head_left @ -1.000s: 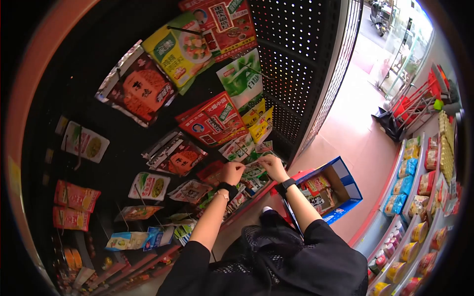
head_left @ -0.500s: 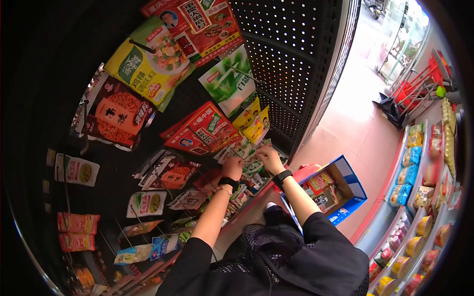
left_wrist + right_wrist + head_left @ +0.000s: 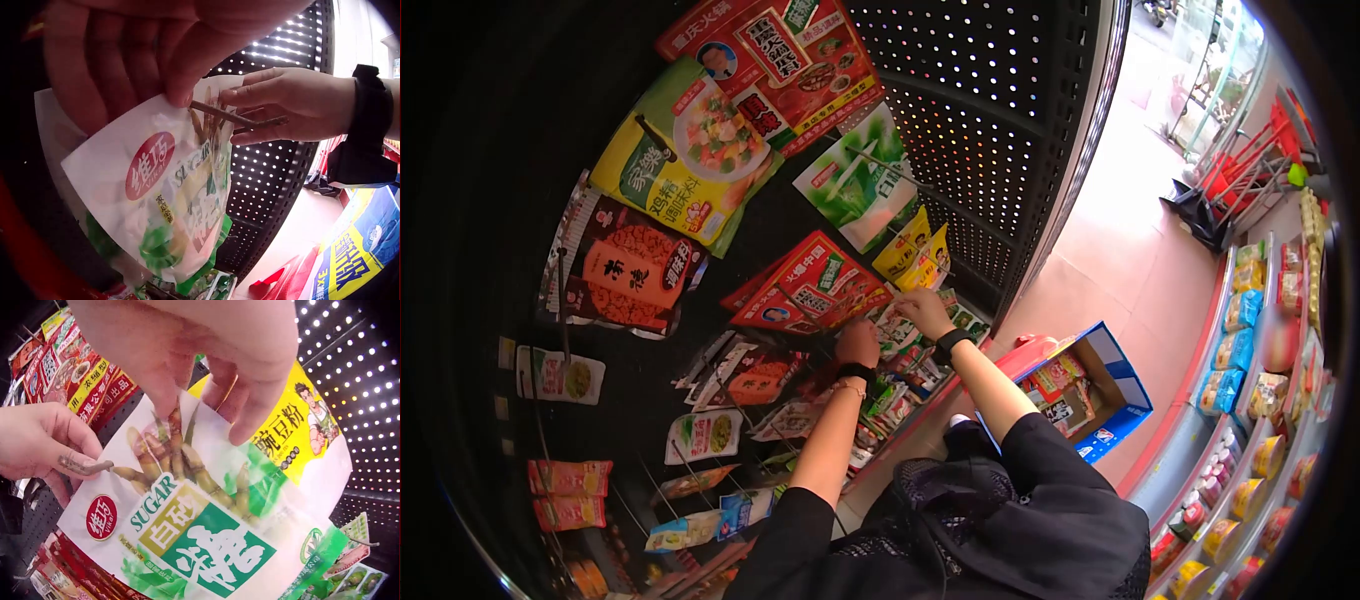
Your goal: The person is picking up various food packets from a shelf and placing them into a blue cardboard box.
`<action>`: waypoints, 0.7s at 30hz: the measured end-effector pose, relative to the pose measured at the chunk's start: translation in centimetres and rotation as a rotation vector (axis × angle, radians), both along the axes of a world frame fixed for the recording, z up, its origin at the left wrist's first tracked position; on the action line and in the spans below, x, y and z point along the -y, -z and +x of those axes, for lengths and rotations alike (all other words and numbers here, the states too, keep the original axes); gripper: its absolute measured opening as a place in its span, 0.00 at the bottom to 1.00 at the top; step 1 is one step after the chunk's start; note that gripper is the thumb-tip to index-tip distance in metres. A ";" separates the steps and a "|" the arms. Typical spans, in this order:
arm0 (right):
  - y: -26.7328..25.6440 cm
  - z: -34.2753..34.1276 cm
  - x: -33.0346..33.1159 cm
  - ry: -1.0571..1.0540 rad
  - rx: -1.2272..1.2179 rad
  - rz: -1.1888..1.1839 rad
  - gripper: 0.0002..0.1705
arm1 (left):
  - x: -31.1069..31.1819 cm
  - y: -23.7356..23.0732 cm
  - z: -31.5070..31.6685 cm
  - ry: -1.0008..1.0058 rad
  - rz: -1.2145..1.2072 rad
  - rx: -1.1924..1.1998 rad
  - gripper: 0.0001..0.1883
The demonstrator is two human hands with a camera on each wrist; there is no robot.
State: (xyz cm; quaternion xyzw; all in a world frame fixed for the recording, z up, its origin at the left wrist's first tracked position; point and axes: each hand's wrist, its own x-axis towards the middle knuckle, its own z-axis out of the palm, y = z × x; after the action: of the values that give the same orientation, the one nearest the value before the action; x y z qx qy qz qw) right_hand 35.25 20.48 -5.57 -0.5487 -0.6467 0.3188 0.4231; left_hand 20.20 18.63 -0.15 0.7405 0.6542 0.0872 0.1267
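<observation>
A white and green sugar packet [image 3: 206, 531] hangs at the rack with a rusty hook [image 3: 237, 117] poking out at its top edge. My left hand [image 3: 858, 345] pinches the packet's top edge close to the hook, its thumb right beside the metal. At the other side of that edge, my right hand [image 3: 925, 313] grips the packet between thumb and fingers. Both hands show again in the right wrist view, the right hand [image 3: 194, 356] above the print and the left hand [image 3: 53, 447] at the left. A yellow pea-flour packet [image 3: 312, 444] hangs behind the sugar.
Red hotpot-seasoning packets [image 3: 815, 285] hang just above my hands. A black perforated panel [image 3: 970, 130] closes the rack's right side. On the floor at the right stands a blue carton [image 3: 1115, 370] with several packets inside. Shelves of goods [image 3: 1250, 400] line the far right.
My hands have moved slightly apart, the right one up and left towards the yellow packets, the left one a little left. The carton still stands on the floor; the head view has shifted.
</observation>
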 end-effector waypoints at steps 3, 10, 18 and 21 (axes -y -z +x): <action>-0.3 -0.4 0.2 0.079 -0.014 0.066 0.10 | -0.5 0.1 0.4 -0.031 -0.035 -0.018 0.05; -0.4 2.9 5.6 0.053 -0.278 -0.117 0.10 | 0.2 0.1 0.1 0.036 -0.047 -0.039 0.07; -0.4 10.6 18.2 0.305 -0.070 -0.090 0.07 | 8.2 -0.2 -0.2 0.250 0.325 0.067 0.21; 0.3 12.6 23.2 0.362 0.170 -0.068 0.06 | 12.5 -0.4 -0.3 0.338 0.055 0.250 0.18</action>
State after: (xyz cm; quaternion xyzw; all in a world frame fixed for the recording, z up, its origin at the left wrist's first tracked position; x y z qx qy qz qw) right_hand 47.82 -2.71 -5.87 -0.6949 -0.5597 0.2116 0.3988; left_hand 19.87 6.12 0.27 0.8264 0.4971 0.1736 0.1995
